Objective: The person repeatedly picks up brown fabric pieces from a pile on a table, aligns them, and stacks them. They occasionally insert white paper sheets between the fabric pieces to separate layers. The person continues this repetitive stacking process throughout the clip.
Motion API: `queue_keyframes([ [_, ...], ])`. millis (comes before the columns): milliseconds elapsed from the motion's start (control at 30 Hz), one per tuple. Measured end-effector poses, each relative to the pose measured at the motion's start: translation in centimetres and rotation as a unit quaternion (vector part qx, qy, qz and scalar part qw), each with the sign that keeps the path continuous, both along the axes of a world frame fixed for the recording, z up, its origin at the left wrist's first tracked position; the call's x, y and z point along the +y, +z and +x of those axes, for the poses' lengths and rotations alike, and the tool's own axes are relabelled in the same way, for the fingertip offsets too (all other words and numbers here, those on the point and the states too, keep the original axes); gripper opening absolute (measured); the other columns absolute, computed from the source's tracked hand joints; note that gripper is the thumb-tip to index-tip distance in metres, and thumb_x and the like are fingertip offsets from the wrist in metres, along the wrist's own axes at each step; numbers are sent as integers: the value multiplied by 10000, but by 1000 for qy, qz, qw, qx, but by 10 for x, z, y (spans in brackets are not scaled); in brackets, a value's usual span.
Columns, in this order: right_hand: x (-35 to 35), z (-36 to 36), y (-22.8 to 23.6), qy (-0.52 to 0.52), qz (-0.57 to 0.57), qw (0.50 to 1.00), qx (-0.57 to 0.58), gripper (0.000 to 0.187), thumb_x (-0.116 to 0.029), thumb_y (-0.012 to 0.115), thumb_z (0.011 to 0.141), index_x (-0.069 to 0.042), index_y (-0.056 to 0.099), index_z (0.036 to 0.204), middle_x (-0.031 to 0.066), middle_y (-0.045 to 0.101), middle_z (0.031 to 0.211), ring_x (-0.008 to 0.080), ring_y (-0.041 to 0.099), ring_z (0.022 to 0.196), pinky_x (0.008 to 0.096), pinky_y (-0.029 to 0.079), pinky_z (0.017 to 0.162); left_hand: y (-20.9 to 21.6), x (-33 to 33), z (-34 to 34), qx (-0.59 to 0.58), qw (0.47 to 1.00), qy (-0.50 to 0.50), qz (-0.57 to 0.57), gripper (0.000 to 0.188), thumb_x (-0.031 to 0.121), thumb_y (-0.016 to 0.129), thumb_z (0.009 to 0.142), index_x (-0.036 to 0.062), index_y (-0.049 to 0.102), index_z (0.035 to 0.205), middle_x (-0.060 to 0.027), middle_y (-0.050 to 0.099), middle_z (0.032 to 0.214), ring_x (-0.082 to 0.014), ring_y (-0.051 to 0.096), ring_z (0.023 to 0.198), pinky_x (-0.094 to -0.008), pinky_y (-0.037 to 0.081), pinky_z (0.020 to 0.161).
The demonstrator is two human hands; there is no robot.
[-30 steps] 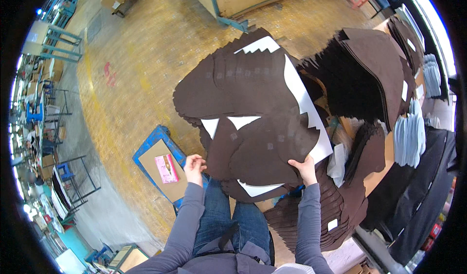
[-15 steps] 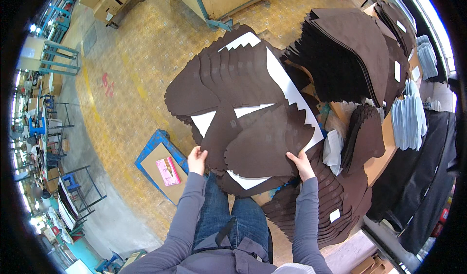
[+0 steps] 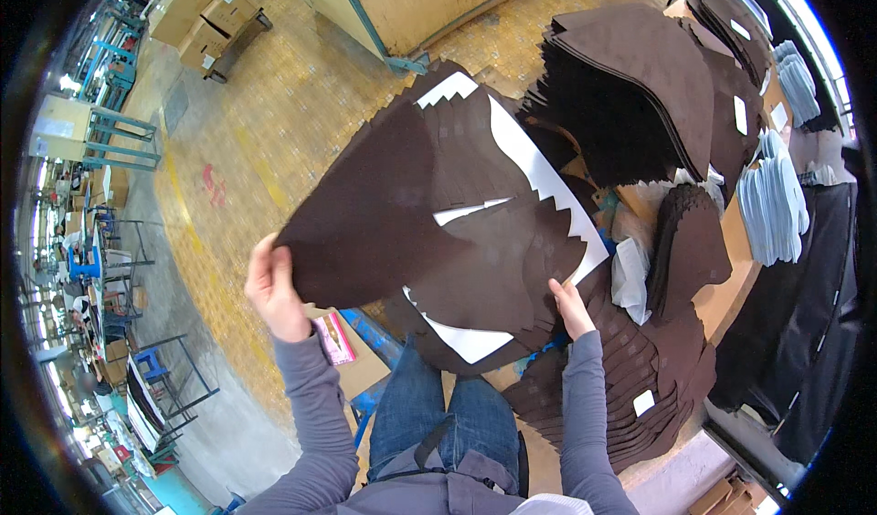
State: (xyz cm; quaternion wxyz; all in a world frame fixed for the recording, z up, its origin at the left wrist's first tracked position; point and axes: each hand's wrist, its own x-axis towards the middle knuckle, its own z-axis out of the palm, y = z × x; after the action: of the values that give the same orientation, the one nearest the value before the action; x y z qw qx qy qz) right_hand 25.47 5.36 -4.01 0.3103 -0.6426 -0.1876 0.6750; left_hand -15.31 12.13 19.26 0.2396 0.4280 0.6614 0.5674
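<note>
My left hand (image 3: 277, 286) is closed on the near left edge of a large dark brown fabric piece (image 3: 361, 218), which is raised and spread over the layers below. Under it, cut brown pieces with wavy edges (image 3: 502, 273) lie fanned out on a white sheet (image 3: 523, 145). At the right edge of these pieces, my right hand (image 3: 574, 312) has its thumb on top, pinching the edge; the other fingers are mostly hidden.
Tall stacks of brown pieces (image 3: 630, 67) and fanned pieces (image 3: 607, 387) lie to the right. Bluish-grey stacked pieces (image 3: 772, 209) sit farther right. A pink box (image 3: 335, 337) rests on brown board at left. Cartons (image 3: 206, 26) stand on a trolley at far left.
My left hand has moved left and up, lifting a brown piece off the layers and drawing it left. My right hand stays at the right edge of the pieces.
</note>
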Motion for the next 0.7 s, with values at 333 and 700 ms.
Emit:
queue_keyframes([
  [333, -21, 12, -27, -30, 36, 979, 198, 304, -312, 573, 936, -97, 534, 1147, -48, 572, 1039, 91, 526, 970, 260, 397, 886, -244, -14, 29, -131, 962, -100, -219, 377, 212, 508, 968, 56, 485, 1310, -115, 577, 1222, -196, 523, 1154, -334, 392, 997],
  [700, 24, -88, 30, 86, 106, 990, -32, 606, -253, 823, 689, 83, 579, 1131, 181, 650, 1082, 268, 619, 992, 346, 478, 889, -242, -27, 80, -177, 941, -201, -205, 310, 247, 565, 932, 48, 612, 1165, -112, 372, 1426, -258, 342, 1330, -392, 266, 1096],
])
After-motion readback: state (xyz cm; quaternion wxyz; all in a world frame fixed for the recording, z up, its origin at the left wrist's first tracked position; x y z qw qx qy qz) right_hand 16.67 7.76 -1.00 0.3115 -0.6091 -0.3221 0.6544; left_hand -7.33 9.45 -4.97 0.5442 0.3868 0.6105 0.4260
